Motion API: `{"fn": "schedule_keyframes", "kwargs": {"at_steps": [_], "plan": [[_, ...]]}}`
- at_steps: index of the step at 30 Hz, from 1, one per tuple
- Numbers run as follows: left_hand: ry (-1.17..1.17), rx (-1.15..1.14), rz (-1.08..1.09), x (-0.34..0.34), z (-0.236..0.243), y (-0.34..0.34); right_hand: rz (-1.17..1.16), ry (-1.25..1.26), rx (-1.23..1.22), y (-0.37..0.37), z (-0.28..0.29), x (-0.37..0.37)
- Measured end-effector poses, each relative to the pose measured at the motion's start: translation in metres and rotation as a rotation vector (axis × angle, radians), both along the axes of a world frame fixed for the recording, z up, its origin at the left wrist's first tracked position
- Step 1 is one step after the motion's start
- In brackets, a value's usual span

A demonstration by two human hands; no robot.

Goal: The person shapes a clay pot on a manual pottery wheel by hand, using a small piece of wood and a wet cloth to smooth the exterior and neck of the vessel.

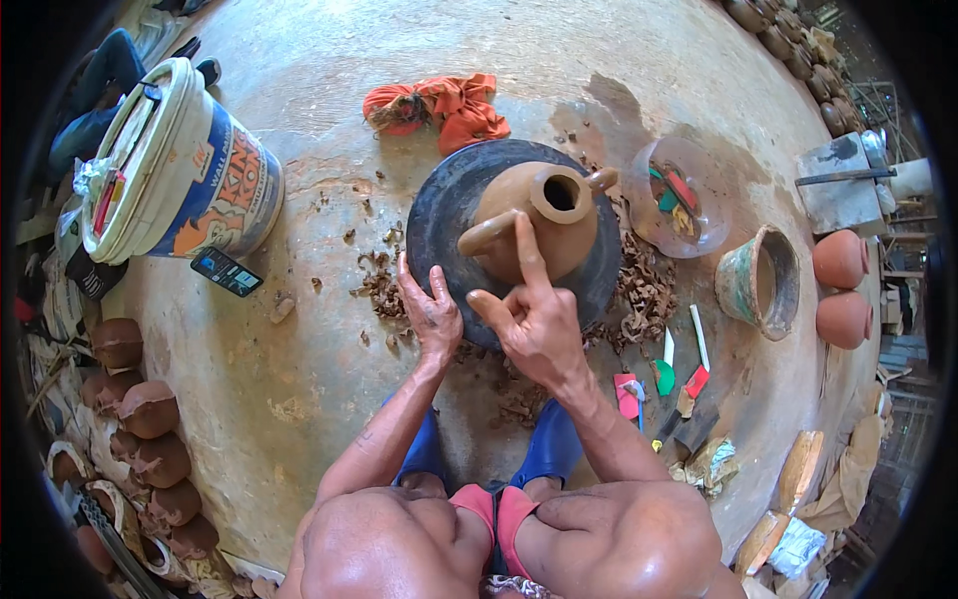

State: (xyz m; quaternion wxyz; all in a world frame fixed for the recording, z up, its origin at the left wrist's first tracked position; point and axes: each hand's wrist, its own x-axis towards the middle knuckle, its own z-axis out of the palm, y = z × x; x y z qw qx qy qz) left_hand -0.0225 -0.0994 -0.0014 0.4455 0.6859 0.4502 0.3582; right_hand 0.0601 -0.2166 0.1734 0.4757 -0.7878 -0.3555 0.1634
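A brown clay pot point(557, 247) with a round neck stands on a dark round turntable point(439, 225). It has a tube-like spout or handle point(487, 234) on its left and a small loop point(604, 181) at the far right. My right hand point(542, 324) is in front of the pot, holding nothing. Its index finger stretches up to the pot's shoulder beside the tube; the thumb is spread and the other fingers are curled. At the turntable's near left edge, my left hand point(431, 311) rests with its fingers apart, also holding nothing.
Clay shavings point(647, 290) ring the turntable. An orange cloth point(439, 108) lies behind it. To the right are a clear bowl of tools point(679, 198), a crusted pot point(758, 282) and loose scrapers point(667, 377). A bucket point(190, 170) and phone point(227, 272) are left.
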Motion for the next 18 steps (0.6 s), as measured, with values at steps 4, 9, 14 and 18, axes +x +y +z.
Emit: {"fn": "schedule_keyframes", "kwargs": {"at_steps": [4, 9, 14, 18], "plan": [[0.019, 0.019, 0.008, -0.007, -0.006, 0.006, 0.027, 0.009, -0.016, 0.006, -0.011, -0.006], [0.034, -0.002, -0.006, 0.001, -0.005, -0.002, -0.022, -0.224, 0.063, -0.027, -0.016, -0.008], [0.060, -0.005, 0.018, -0.006, -0.002, 0.000, -0.115, -0.510, 0.240, -0.011, 0.019, 0.011], [0.100, 0.006, 0.012, -0.003, -0.001, 0.000, 0.017, -0.241, -0.138, 0.004, 0.027, 0.010]]}}
